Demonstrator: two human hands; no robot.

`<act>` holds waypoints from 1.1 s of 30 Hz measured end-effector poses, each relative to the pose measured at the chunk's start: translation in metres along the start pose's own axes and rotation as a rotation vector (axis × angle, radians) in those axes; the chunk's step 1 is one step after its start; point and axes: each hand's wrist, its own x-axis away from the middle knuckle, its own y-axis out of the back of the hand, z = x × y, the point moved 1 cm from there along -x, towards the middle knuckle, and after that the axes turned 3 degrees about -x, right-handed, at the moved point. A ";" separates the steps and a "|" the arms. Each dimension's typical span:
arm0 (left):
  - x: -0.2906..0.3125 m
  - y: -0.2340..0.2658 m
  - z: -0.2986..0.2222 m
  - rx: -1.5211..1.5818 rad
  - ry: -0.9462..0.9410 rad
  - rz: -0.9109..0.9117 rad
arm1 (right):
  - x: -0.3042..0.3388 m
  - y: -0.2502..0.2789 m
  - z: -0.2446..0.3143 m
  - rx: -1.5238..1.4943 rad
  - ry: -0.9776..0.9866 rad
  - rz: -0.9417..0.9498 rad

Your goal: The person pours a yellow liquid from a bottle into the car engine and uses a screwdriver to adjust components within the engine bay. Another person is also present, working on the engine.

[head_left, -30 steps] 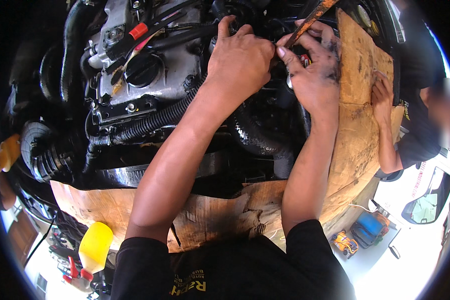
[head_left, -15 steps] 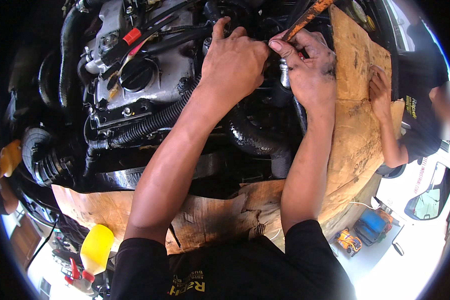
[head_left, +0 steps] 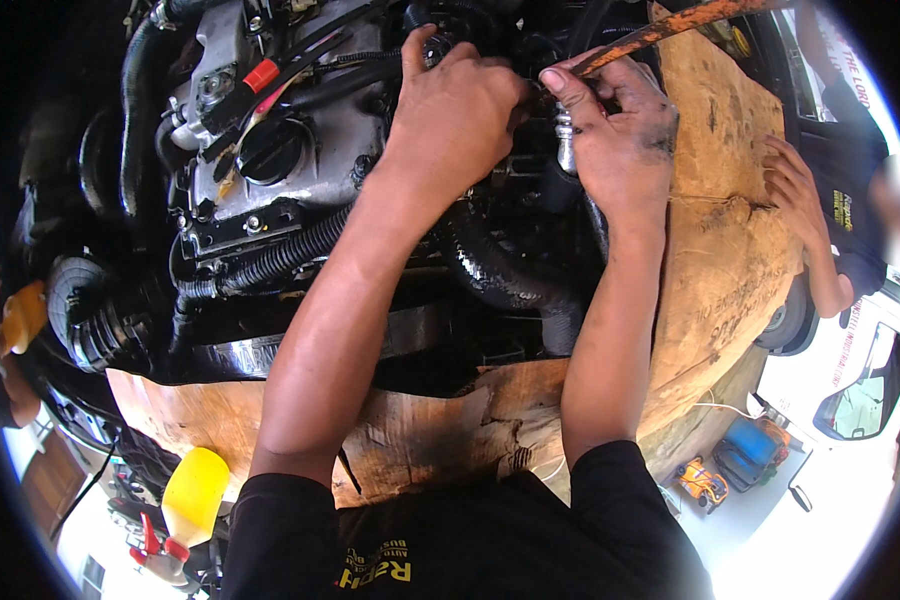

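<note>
Over the open engine bay, my left hand [head_left: 460, 125] reaches down with one finger stretched along a black hose. Its other fingers curl down out of sight, and what they grip is hidden. Close beside it, my right hand [head_left: 622, 135] is closed at the lower end of a long, rusty orange bar [head_left: 680, 28], which slants up to the right. Dark smudges mark that hand. A shiny chrome cylinder [head_left: 566, 145] shows just below its thumb, among dark engine parts. To the left lies the grey engine cover [head_left: 320, 160] with a black filler cap [head_left: 275, 152].
Worn cardboard [head_left: 725, 230] covers the bay's right and near edges. Another person's hand [head_left: 798, 190] rests at the right edge. A thick black hose [head_left: 500, 270] curves below my hands. A yellow bottle [head_left: 194, 495] stands lower left; an orange-and-black machine [head_left: 702, 482] sits on the floor.
The orange bar has swung down toward the right, to a flatter slant. My left hand has shifted slightly left and up. The other person's hand has moved to the right.
</note>
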 end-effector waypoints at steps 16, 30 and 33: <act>0.018 0.045 0.033 0.272 0.224 -0.273 | 0.027 -0.005 0.008 0.524 0.147 0.065; 0.020 0.046 0.035 0.408 0.292 -0.285 | 0.021 -0.022 0.012 0.267 0.066 0.081; 0.020 0.045 0.034 0.448 0.302 -0.286 | 0.021 -0.026 0.008 0.224 0.041 0.088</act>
